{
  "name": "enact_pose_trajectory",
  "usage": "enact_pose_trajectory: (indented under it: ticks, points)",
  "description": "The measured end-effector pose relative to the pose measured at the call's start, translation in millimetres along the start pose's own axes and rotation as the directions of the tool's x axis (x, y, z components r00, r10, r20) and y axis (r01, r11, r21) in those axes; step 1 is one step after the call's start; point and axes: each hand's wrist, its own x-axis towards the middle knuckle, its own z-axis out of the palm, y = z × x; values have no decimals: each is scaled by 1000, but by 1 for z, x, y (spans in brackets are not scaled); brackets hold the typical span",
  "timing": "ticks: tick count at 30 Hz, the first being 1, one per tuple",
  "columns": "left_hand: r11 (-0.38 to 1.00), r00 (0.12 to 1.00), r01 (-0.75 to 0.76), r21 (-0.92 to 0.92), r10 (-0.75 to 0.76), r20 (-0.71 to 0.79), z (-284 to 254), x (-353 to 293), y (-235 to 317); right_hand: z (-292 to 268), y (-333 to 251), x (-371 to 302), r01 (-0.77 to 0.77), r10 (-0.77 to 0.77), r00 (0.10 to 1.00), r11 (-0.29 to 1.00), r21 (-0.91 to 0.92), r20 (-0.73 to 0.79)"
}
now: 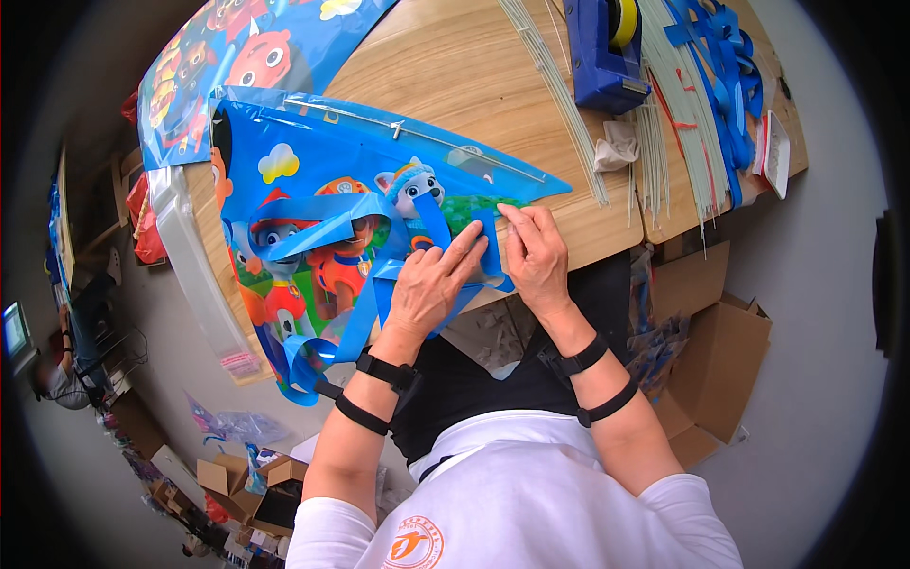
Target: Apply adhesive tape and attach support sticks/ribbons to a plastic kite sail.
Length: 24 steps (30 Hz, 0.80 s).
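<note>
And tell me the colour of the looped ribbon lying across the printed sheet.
The looped ribbon is blue, seen best in the head view.

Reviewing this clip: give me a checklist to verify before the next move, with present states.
1. Left grip on the cartoon-print kite: ok, fingers over its near part.
2. Right grip at the kite's near edge: ok; exactly what it pinches: cannot tell.
3. Blue ribbon lying clear of the print: not ok, it loops across it.
4. Blue tape dispenser apart from the kite: ok.
5. Thin pale rods apart from both hands: ok.
</note>
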Motion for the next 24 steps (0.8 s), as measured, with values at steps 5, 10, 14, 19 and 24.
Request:
enact_pose_trajectory:
  ticks: [5, 10, 14, 19, 24]
  points:
    - [1000, 1000, 5, -17, -5, -6, -1, 1, 0, -4, 1, -2, -34, 35, 999, 996, 78, -21]
    - [1000, 1000, 17, -18, -17, -21, -2, 3, 2, -4, 6, -6, 59, -56, 998, 994, 93, -39]
    - [1000, 1000, 21, 9, -21, 3, -2, 1, 2, 0, 9, -8, 105, -103, 994, 993, 52, -47]
    - [1000, 1000, 18, -10, -18, -20, -1, 2, 2, 1, 9, -6, 155, -156, 988, 988, -15, -17]
    - [1000, 1000, 27, -6, -27, -7, -1, 4, 2, 4, 9, -4, 168, -171, 985, 983, -69, -34]
